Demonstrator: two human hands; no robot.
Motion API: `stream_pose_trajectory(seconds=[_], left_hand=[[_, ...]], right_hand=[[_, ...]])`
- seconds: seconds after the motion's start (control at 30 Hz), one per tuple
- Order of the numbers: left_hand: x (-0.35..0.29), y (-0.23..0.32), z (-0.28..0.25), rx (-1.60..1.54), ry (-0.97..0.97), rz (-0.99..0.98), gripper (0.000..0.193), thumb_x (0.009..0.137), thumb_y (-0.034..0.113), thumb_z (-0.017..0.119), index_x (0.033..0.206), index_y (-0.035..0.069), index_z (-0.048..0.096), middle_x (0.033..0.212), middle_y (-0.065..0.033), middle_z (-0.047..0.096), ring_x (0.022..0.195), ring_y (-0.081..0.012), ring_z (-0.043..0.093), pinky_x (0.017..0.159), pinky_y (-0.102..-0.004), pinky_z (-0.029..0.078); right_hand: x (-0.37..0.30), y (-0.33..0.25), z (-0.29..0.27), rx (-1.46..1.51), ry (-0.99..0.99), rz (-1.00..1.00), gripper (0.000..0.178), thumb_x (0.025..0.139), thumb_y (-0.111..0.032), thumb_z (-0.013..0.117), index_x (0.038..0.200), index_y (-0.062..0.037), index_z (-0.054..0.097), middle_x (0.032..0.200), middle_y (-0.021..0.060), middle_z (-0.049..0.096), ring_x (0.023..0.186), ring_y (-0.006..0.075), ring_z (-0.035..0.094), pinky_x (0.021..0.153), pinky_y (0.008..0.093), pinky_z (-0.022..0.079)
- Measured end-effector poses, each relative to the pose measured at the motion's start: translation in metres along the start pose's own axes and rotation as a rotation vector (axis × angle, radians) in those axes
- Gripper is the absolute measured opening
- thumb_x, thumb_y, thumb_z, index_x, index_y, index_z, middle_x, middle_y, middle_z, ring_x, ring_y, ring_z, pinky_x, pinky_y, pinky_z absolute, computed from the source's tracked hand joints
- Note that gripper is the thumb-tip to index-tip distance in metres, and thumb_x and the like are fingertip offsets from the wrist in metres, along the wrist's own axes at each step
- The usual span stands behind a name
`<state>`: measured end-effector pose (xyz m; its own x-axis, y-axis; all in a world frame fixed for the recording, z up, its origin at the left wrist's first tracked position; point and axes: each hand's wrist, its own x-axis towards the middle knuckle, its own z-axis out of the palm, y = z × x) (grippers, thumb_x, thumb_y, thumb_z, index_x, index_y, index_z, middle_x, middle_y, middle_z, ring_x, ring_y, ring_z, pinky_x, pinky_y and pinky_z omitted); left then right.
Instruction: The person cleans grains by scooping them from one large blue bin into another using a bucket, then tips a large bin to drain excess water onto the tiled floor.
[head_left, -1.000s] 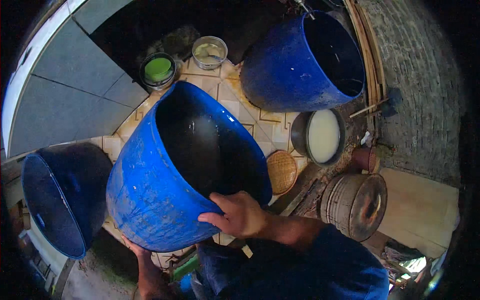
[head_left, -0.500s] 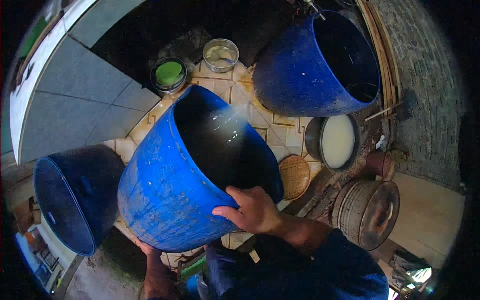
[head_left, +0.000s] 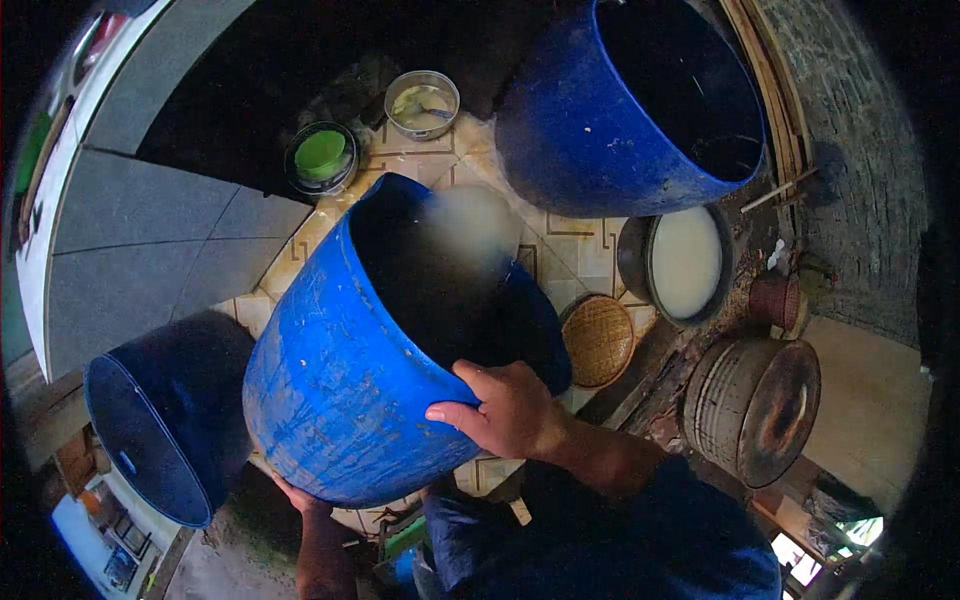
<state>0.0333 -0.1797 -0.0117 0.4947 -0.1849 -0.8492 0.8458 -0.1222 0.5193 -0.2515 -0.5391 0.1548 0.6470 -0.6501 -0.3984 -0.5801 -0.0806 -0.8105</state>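
Note:
A scuffed blue plastic barrel [head_left: 330, 370] is tilted in front of me, its dark mouth facing away and to the right. My right hand [head_left: 505, 410] grips the near rim, thumb outside on the wall. At the barrel's lower left, my left hand [head_left: 300, 495] supports the base; its fingers are partly hidden under it. A blurred whitish patch [head_left: 470, 230] shows over the mouth; whether it is liquid or a smear on the lens, I cannot tell. The barrel's inside is too dark to make out.
Another blue barrel [head_left: 590, 130] stands at far right, beside a pot of milky liquid [head_left: 688, 265]. A woven tray [head_left: 598, 340] and rusty metal drum [head_left: 750, 410] lie right. Left is a dark blue barrel [head_left: 170, 410]; beyond are a metal bowl [head_left: 422, 104] and green bowl [head_left: 322, 155].
The surroundings have shifted a little in view, while the held barrel keeps nearly the same tilt. Both hands keep their places on it. The whitish patch has lost its bright streaks and looks rounder.

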Motion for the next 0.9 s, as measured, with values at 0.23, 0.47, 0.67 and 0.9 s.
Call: stream_pose_trajectory(seconds=[0.23, 0.47, 0.67, 0.9], left_hand=[[0.028, -0.002, -0.043, -0.032, -0.128, -0.014, 0.085, 0.083, 0.072, 0.025, 0.144, 0.014, 0.017, 0.146, -0.0138, 0.024, 0.129, -0.0375, 0.03, 0.104, -0.0546, 0.028], [0.035, 0.003, -0.047, 0.002, -0.202, 0.06, 0.079, 0.086, 0.068, 0.024, 0.144, 0.016, 0.017, 0.146, -0.0133, 0.023, 0.129, -0.0366, 0.03, 0.104, -0.0535, 0.028], [-0.009, 0.003, 0.019, -0.047, -0.062, 0.03, 0.079, 0.086, 0.068, 0.022, 0.145, 0.016, 0.016, 0.148, -0.0128, 0.02, 0.13, -0.0373, 0.028, 0.105, -0.0554, 0.025], [-0.024, -0.001, 0.037, 0.036, -0.061, 0.025, 0.08, 0.086, 0.068, 0.02, 0.145, 0.015, 0.012, 0.147, -0.0149, 0.021, 0.131, -0.0365, 0.027, 0.107, -0.0533, 0.024]], right_hand=[[-0.012, 0.009, -0.006, 0.049, 0.031, -0.021, 0.037, 0.081, -0.04, 0.062, 0.083, -0.0047, 0.052, 0.063, 0.0206, 0.058, 0.062, 0.041, 0.06, 0.056, 0.0482, 0.047], [-0.017, 0.014, -0.011, 0.047, 0.034, -0.001, 0.036, 0.081, -0.038, 0.063, 0.082, -0.0044, 0.052, 0.062, 0.02, 0.057, 0.06, 0.0396, 0.06, 0.054, 0.0479, 0.047], [-0.015, 0.021, -0.011, 0.088, 0.156, -0.134, 0.037, 0.081, -0.033, 0.067, 0.071, -0.0042, 0.045, 0.051, 0.0157, 0.05, 0.047, 0.0334, 0.056, 0.044, 0.0399, 0.042], [-0.015, 0.024, -0.016, 0.082, 0.095, -0.084, 0.037, 0.082, -0.034, 0.064, 0.071, -0.0044, 0.045, 0.055, 0.0147, 0.053, 0.05, 0.0332, 0.058, 0.045, 0.0395, 0.043]])
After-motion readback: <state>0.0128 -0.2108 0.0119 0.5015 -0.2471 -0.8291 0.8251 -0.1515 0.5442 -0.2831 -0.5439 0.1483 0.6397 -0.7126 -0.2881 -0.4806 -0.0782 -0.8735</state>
